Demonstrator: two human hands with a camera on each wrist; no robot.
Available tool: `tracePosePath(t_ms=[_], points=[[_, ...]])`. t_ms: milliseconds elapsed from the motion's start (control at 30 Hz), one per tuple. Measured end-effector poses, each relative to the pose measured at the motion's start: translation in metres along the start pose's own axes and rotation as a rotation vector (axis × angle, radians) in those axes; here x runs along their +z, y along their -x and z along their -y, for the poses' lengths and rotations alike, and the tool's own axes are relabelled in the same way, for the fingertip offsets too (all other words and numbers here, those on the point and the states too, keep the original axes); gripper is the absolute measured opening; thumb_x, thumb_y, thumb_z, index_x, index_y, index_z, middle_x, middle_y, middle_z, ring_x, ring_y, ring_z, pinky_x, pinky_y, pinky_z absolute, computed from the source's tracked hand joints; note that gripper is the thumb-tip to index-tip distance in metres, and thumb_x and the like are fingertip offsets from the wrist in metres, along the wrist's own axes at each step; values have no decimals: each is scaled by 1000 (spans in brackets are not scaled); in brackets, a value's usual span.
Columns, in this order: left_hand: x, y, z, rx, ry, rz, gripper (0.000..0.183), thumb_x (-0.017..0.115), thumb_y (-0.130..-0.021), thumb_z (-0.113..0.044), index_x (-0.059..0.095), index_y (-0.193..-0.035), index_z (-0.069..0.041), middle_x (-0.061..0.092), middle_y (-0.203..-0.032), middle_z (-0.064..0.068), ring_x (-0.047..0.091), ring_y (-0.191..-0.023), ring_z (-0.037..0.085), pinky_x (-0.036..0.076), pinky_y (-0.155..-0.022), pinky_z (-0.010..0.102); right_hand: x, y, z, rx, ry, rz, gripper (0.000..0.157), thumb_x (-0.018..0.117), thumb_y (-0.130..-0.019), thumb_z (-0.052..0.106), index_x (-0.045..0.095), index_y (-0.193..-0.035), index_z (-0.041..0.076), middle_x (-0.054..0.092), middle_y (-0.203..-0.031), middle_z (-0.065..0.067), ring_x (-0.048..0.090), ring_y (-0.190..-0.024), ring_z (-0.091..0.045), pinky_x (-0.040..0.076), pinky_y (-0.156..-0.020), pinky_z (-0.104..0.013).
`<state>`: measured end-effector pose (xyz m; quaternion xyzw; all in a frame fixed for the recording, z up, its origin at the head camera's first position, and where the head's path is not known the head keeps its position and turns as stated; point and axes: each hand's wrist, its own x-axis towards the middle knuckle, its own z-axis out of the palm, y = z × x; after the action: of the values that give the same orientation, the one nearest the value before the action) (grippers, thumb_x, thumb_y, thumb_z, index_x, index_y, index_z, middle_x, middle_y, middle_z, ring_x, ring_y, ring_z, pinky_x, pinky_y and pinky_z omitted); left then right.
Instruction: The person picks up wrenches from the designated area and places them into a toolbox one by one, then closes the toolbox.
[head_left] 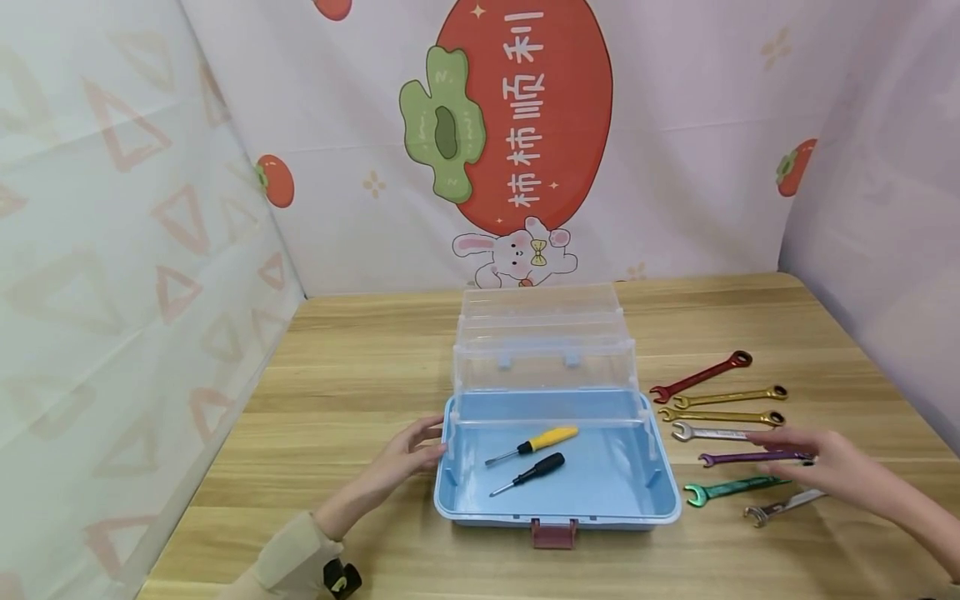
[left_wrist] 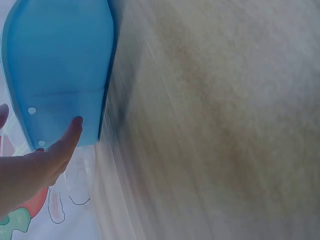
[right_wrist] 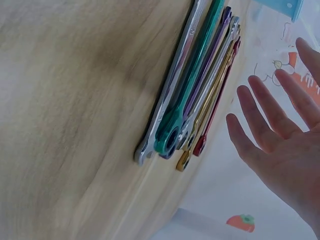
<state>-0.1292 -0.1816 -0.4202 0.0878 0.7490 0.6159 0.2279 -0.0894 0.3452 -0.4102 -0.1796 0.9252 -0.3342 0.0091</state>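
A light-blue plastic toolbox stands on the table with its clear trays folded up and back. Inside lie a yellow-handled screwdriver and a black-handled screwdriver. At the box's left side is my left hand, its fingers extended along the blue wall; firm contact is hard to tell. Over the wrenches hovers my right hand, fingers spread, holding nothing. It hides parts of the silver wrench, purple wrench, green wrench and grey metal wrench.
Farther back on the right lie a red wrench and two gold wrenches, the upper gold wrench and the lower gold wrench. The wooden table meets a printed cloth backdrop behind and at both sides.
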Motion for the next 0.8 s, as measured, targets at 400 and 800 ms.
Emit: tracePosePath(t_ms=[400, 800], points=[[9, 3, 1, -31, 117, -84, 54, 53, -89, -15, 29, -131, 7, 38, -126, 31, 56, -98, 25, 48, -80, 36, 7, 15, -16, -61, 56, 26, 29, 76, -65, 14, 68, -93, 17, 58, -93, 25, 44, -87, 17, 40, -60, -8], [12, 3, -2, -38, 124, -103, 52, 51, -89, -13, 29, -132, 6, 41, -125, 31, 56, -97, 24, 48, -79, 37, 18, 20, -25, -260, 31, 17, 33, 79, -55, 2, 68, -83, 16, 56, -87, 20, 47, -79, 10, 40, -56, -11]])
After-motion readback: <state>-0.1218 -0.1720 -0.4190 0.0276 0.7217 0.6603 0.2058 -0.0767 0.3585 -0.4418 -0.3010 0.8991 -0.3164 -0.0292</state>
